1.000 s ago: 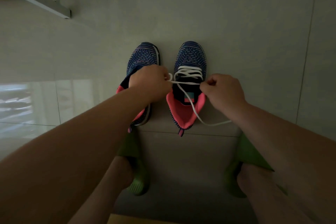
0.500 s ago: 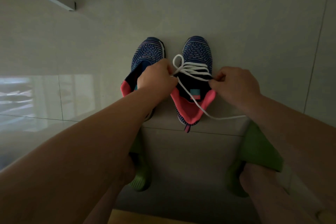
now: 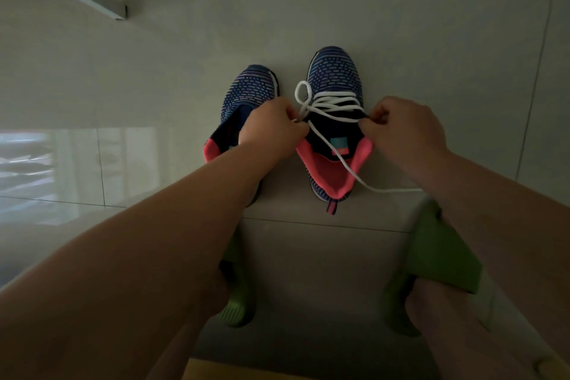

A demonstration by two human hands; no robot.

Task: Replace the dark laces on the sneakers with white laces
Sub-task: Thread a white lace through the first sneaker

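Now white lace (image 3: 331, 108) between fingertips (image 3: 365, 125) (pinched)

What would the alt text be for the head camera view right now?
Two hands, left hand and right hand, pinch a white lace threaded across the right sneaker on a tiled floor. The left sneaker stands beside it; green slippers show below.

On the tiled floor (image 3: 370, 9), the left hand (image 3: 271, 129) and right hand (image 3: 404, 126) each pinch the white lace (image 3: 333, 103) across the right sneaker (image 3: 334, 77), beside the unlaced left sneaker (image 3: 246, 92).
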